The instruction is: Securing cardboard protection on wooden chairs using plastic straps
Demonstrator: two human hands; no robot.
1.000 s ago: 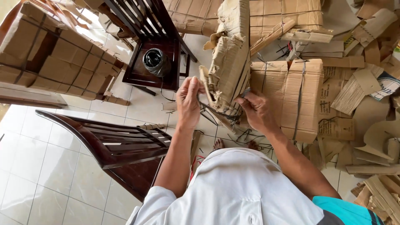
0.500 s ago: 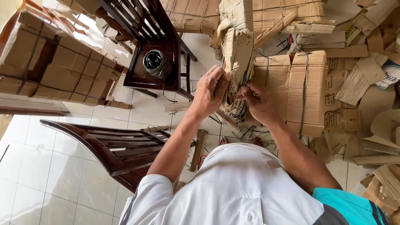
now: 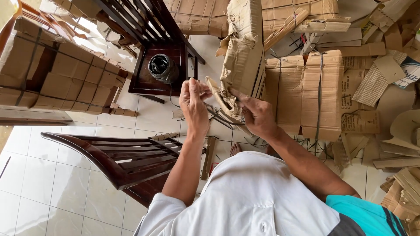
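Pinching the thin dark cord tight, both hands' fingers might slip, letting the cardboard bundle spill open.

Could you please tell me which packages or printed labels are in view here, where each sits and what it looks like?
Held bundle: between both hands, brown, ragged folded cardboard.
Tied stack: right of the hands, tan flattened cartons, dark straps.
Left stack: upper left, strapped brown cardboard.
Printed sheet: right, brown with dark print.
Printed carton scrap: far right edge, white and blue.
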